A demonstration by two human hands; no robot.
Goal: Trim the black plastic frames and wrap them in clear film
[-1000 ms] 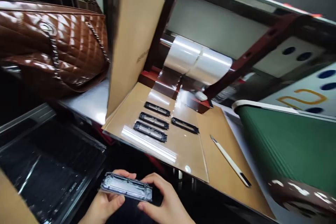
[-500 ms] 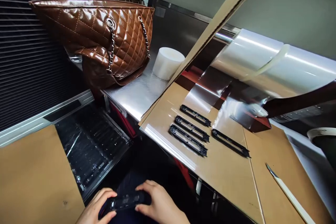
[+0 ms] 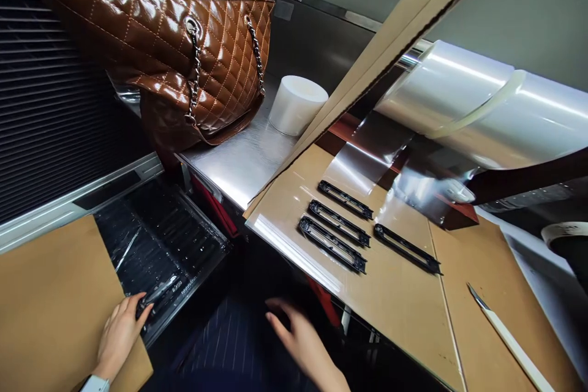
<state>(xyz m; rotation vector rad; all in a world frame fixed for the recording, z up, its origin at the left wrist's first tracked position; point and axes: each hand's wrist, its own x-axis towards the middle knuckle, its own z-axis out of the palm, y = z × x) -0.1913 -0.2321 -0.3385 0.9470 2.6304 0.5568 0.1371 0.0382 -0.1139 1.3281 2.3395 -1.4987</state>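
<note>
My left hand [image 3: 118, 332] is at the near corner of the black tray [image 3: 209, 260], its thumb and fingers pinched on the end of a shiny black plastic part [image 3: 160, 290]. That part lies over other dark, glossy pieces in the tray. Above my lap, my right hand [image 3: 301, 340] is slightly blurred, with thumb and fingers apart and nothing between them. To its upper right, several slotted black strips [image 3: 345, 199] lie on the cardboard-covered table, one [image 3: 407, 249] set apart from the others.
A cardboard sheet [image 3: 50, 294] covers the tray's left side. On the metal table stand a brown quilted bag [image 3: 220, 67] and a white film roll [image 3: 298, 104]. A slanting cardboard panel [image 3: 367, 67] rises beside large film rolls [image 3: 473, 98]. A scalpel [image 3: 505, 337] lies at right.
The black part has gone from between both hands to the tray at left, carried by my left hand. My right hand has let go and shifted slightly right.
</note>
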